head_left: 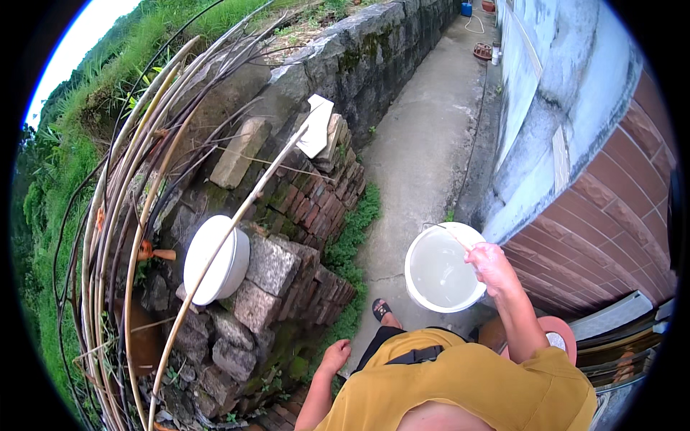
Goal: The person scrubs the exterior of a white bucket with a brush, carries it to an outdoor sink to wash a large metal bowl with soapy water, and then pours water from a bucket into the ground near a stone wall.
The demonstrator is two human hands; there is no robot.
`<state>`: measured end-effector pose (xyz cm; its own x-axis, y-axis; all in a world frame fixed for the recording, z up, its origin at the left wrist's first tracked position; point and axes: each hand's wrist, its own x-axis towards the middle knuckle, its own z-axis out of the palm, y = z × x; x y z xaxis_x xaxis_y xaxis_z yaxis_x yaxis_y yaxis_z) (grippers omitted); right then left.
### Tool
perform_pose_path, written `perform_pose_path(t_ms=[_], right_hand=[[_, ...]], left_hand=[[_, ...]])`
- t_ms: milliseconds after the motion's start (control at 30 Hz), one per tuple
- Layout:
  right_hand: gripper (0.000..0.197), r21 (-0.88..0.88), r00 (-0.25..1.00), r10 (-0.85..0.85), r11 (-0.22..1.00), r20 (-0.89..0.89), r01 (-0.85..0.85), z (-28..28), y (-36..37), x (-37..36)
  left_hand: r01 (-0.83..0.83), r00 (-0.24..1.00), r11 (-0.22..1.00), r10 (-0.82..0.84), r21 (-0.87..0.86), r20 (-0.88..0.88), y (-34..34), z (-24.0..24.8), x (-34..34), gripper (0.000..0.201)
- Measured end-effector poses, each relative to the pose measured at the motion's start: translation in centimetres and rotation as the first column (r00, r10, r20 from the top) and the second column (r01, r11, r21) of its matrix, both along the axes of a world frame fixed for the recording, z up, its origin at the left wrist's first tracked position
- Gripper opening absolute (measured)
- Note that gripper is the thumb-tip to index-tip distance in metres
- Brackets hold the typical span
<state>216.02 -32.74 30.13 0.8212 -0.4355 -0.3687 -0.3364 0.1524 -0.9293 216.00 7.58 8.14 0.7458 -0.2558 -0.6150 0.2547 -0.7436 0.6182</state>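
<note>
My right hand (491,266) is closed at the right rim of a white bucket (414,279), gripping its thin handle. The bucket hangs beside me over the concrete path, its mouth facing up. Inside it looks greyish and shiny; whether it holds water I cannot tell. Low at my other side, near the brick pile, is my left hand (336,356), its fingers curled and nothing showing in them.
To the left, a white basin (223,262) leans on stacked stones and bricks (267,300), with a long pole (241,213) across it. Bent branches (108,237) stand beyond. A tiled wall (611,223) and pink basin (565,329) are on my right.
</note>
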Motion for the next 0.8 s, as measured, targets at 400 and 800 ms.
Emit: perform_pose_path(t_ms=[400,800], right_hand=[[0.007,-0.07,0.958,-0.284,0.957,-0.023,0.282,-1.7,-12.6,19.7],[0.01,-0.124,0.946,-0.286,0.955,-0.15,0.269,-4.5,-27.8,36.6]], left_hand=[[0.12,0.992,0.948,-0.1,-0.296,0.082,-17.6,5.2,27.0,0.033],[0.013,0.997,0.942,0.015,-0.335,0.081,-34.6,4.2,47.4,0.033]])
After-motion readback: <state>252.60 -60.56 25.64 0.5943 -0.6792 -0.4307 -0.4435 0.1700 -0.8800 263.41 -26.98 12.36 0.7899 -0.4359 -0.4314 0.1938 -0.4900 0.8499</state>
